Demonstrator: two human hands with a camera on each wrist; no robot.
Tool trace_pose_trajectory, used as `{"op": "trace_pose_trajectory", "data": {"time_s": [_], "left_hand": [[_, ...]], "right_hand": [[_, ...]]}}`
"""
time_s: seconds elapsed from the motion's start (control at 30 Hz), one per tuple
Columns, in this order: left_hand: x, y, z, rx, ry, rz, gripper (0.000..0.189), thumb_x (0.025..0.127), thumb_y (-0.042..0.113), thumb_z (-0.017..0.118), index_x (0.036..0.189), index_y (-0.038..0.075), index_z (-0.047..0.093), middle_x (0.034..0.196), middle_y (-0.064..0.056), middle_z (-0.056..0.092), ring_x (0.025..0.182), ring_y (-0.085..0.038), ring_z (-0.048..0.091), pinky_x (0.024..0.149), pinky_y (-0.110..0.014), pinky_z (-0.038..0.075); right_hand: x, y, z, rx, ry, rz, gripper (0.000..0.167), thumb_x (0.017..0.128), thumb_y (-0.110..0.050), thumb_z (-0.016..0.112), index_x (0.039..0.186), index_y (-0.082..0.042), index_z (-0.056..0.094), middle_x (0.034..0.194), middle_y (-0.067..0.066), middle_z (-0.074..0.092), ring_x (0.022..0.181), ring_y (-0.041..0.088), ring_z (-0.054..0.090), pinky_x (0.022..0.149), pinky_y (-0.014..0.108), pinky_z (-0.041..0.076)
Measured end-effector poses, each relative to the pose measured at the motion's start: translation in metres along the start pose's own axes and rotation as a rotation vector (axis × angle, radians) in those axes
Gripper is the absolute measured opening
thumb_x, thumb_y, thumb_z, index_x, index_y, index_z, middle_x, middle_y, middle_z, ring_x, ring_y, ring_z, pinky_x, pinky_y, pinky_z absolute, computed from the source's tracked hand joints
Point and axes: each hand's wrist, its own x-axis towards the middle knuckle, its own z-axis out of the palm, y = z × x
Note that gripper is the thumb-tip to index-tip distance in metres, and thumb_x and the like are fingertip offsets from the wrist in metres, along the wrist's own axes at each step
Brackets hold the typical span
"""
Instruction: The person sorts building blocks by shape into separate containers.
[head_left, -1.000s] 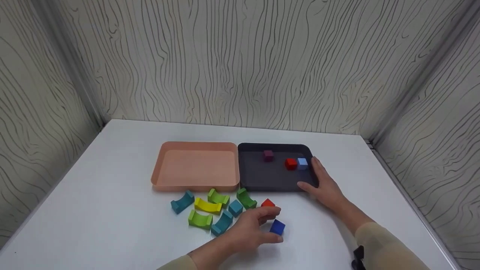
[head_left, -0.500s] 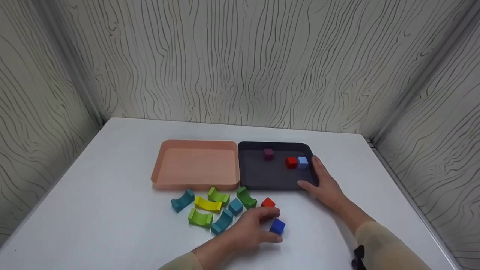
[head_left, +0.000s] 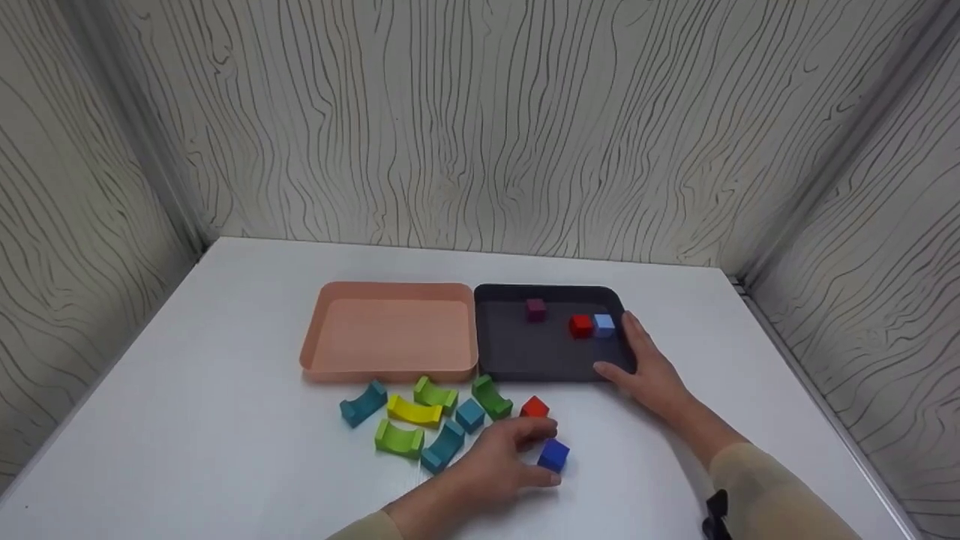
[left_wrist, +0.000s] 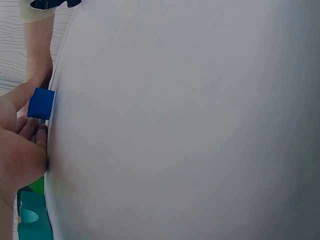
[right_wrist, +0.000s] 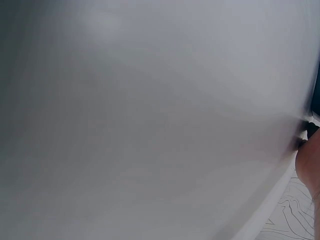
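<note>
A blue cube [head_left: 553, 455] lies on the white table between the thumb and fingers of my left hand [head_left: 495, 463], which rests there with its fingers parted around it; no firm pinch shows. In the left wrist view the blue cube [left_wrist: 41, 103] appears beside the thumb. A red cube [head_left: 535, 407] sits just beyond the fingertips. My right hand [head_left: 651, 377] rests along the right side of the dark tray [head_left: 525, 367], its thumb over the near right corner and its fingers fairly straight outside the wall. That tray holds a maroon cube [head_left: 535, 310], a red cube [head_left: 580, 326] and a light blue cube [head_left: 604, 325].
A pink tray [head_left: 390, 334] adjoins the dark one on the left. In front lie several arched blocks, among them a yellow one [head_left: 414, 411], a dark green one [head_left: 492, 397] and a teal one [head_left: 443, 447], plus a teal cube [head_left: 470, 415]. Patterned panels [head_left: 465, 127] enclose the table.
</note>
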Motion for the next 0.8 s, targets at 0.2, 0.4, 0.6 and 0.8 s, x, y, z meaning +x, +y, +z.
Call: {"op": "trace_pose_trajectory", "data": {"time_s": [0.2, 0.4, 0.6, 0.8], "left_hand": [[0.0004, -0.0017, 0.0008, -0.012, 0.014, 0.017, 0.06, 0.083, 0.006, 0.091, 0.136, 0.026, 0.07, 0.12, 0.016, 0.071, 0.118, -0.01, 0.063, 0.116, -0.048, 0.045], [-0.0002, -0.0038, 0.0006, 0.039, 0.028, 0.033, 0.058, 0.083, 0.004, 0.09, 0.133, 0.026, 0.071, 0.117, 0.018, 0.069, 0.114, -0.009, 0.062, 0.113, -0.043, 0.049], [-0.0025, -0.0024, 0.0032, 0.081, 0.044, 0.046, 0.052, 0.083, 0.003, 0.09, 0.127, 0.027, 0.074, 0.116, 0.018, 0.068, 0.116, -0.008, 0.062, 0.114, -0.044, 0.048], [-0.0036, -0.0035, 0.005, 0.087, 0.056, 0.041, 0.046, 0.084, 0.007, 0.091, 0.121, 0.029, 0.075, 0.118, 0.019, 0.069, 0.121, -0.009, 0.061, 0.115, -0.047, 0.046]], "right_hand": [[-0.0015, -0.0007, -0.0004, -0.002, -0.003, 0.008, 0.109, 0.098, -0.063, 0.067, 0.172, -0.016, 0.002, 0.178, 0.015, 0.002, 0.162, 0.043, 0.006, 0.126, 0.066, 0.014], [-0.0004, -0.001, -0.0012, -0.007, -0.01, 0.016, 0.11, 0.098, -0.064, 0.067, 0.172, -0.017, 0.001, 0.178, 0.014, 0.001, 0.162, 0.043, 0.006, 0.126, 0.065, 0.014], [0.0013, 0.0001, -0.0016, -0.016, -0.011, 0.024, 0.111, 0.097, -0.065, 0.067, 0.172, -0.017, 0.001, 0.178, 0.014, 0.001, 0.162, 0.043, 0.006, 0.126, 0.065, 0.014], [0.0021, 0.0009, 0.0009, -0.016, -0.012, 0.027, 0.113, 0.096, -0.066, 0.068, 0.172, -0.017, 0.001, 0.178, 0.014, 0.001, 0.162, 0.043, 0.006, 0.126, 0.066, 0.015]]}}
